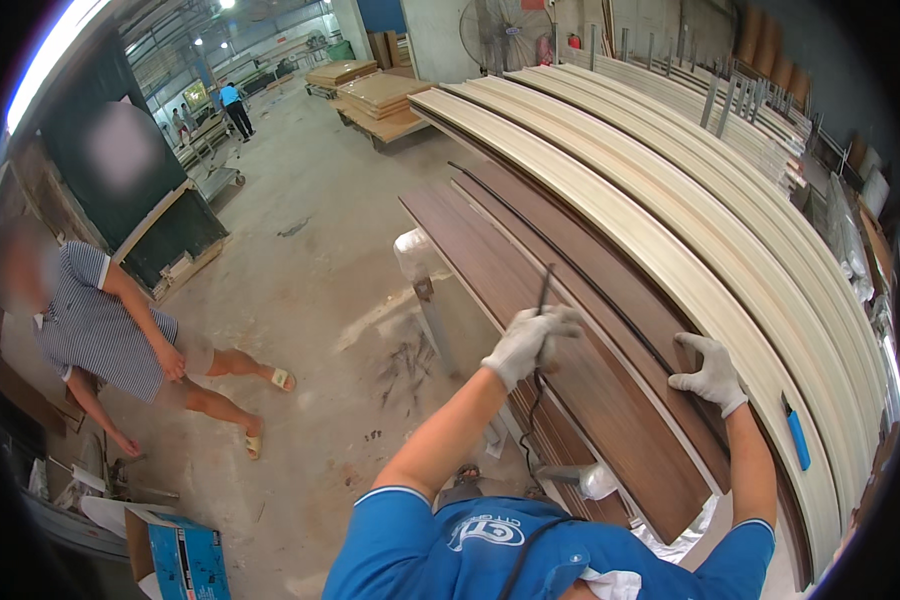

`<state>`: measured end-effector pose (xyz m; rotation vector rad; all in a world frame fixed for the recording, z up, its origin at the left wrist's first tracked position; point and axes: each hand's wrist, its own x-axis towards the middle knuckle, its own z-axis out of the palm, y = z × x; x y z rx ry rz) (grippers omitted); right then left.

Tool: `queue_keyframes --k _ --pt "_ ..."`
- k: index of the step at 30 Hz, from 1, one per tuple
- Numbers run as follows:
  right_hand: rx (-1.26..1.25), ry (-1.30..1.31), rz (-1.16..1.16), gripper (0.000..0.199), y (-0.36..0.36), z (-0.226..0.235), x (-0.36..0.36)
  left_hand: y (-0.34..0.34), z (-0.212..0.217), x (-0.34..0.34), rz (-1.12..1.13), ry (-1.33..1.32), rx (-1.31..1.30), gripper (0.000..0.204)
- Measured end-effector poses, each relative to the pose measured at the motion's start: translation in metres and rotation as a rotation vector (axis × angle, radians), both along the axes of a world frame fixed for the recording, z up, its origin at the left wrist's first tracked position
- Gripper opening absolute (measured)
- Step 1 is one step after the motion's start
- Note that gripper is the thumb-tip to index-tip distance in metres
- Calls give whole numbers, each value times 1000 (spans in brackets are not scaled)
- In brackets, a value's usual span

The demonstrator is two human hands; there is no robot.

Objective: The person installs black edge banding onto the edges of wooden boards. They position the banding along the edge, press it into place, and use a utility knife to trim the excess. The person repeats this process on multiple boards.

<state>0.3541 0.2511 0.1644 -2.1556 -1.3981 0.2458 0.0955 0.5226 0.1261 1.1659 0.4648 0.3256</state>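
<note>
My left hand [530, 345], in a white work glove, is closed around a thin black flexible strip [532, 405] above the brown boards. One end of this strip sticks up past my fingers, and the rest dangles below. My right hand [710, 375], gloved too, rests at the brown panel [555, 215] with thumb and forefinger apart. Between them runs another black strip [580, 268], laid lengthwise along that panel. A nearer brown board [610, 420] lies beneath my left hand. On the cream-coloured profiles to the right sits a blue utility knife [796, 435].
Long cream profiles [660, 190] are stacked beyond the brown boards. A wrapped stand [415, 258] supports the boards. At left a person in a striped shirt [120, 320] stands near a blue carton [195, 560]. Flat panels [382, 95] lie on a low trolley farther back.
</note>
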Motion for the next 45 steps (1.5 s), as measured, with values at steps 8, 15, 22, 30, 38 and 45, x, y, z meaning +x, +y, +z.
queue_keyframes --k 8,15,22,30,38,45 --pt "-41 -144 -85 76 -13 -23 4 0 -65 -33 643 147 -274 50" --pt "-47 -121 6 73 -10 -24 1 -23 -68 -24 362 177 -288 38" --pt "-89 -182 -20 78 -6 -26 -12 -26 -78 -48 417 92 -361 27" --pt "70 -104 -246 64 -105 0 -65 -29 -75 -42 492 135 -434 31" --pt "106 255 -680 33 -196 -22 -114 -36 -77 -10 584 103 -438 27" --pt "-59 -74 -648 34 -180 3 -135 -38 -62 -26 290 58 -442 32"
